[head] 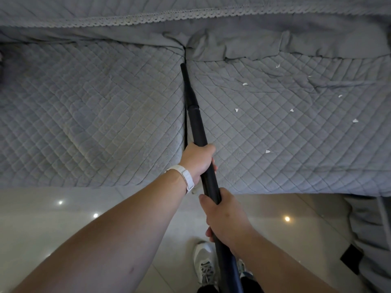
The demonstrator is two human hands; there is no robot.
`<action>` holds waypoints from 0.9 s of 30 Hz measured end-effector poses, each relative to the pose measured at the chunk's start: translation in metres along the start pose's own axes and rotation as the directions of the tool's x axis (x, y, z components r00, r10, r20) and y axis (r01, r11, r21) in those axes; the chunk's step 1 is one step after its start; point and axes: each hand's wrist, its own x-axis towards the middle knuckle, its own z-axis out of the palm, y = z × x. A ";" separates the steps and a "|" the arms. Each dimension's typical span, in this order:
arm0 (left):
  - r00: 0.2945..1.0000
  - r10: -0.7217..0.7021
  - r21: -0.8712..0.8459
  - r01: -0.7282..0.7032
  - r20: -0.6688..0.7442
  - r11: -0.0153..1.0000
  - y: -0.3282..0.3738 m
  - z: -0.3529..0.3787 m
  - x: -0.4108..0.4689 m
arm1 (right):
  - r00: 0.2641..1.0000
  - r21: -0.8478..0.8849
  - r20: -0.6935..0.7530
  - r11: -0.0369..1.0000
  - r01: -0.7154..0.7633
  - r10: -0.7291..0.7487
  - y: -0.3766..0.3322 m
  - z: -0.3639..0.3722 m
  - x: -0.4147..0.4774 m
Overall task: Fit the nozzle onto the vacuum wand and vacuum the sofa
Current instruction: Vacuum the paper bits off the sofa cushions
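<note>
Forearms both bare, stretched from the near edge toward the sofa (95, 115), converging at centre. Left hand (197, 160) farther out, white strap (187, 176) on its wrist; fingers wrapped round the black vacuum wand (198, 127), clenched firmly on it over the sofa's near edge. Right hand (224, 216) nearer the body, above the pale tile floor (63, 218); it grasps the same wand lower down, thumb laid along the tube's left side.

Wand runs from near centre up and slightly left. Narrow black nozzle (187, 83) sits fitted on its far end, lying along the dark gap between the two quilted grey seat cushions, tip close to the rumpled fabric at the backrest. Whether the tip touches the fabric cannot be told.

White paper scraps (267, 151) scattered over the right cushion, well apart from the nozzle. White shoe (204, 263) on the floor, near, just left of the wand.
</note>
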 end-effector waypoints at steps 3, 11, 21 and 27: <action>1.000 0.014 -0.024 -0.014 -0.008 1.000 0.003 0.016 -0.023 | 1.000 -0.022 -0.005 1.000 -0.006 0.006 0.005 -0.020 -0.020; 0.999 0.041 -0.106 -0.043 -0.021 0.993 -0.003 0.080 -0.105 | 1.000 -0.114 -0.016 0.993 0.015 -0.017 0.030 -0.102 -0.088; 1.000 -0.012 0.002 0.012 0.028 1.000 -0.018 0.163 -0.164 | 0.995 -0.219 -0.097 0.975 -0.030 0.009 0.073 -0.186 -0.140; 0.996 -0.053 0.048 0.056 -0.069 0.997 -0.032 0.209 -0.162 | 0.997 -0.374 -0.070 0.927 -0.038 0.012 0.087 -0.236 -0.133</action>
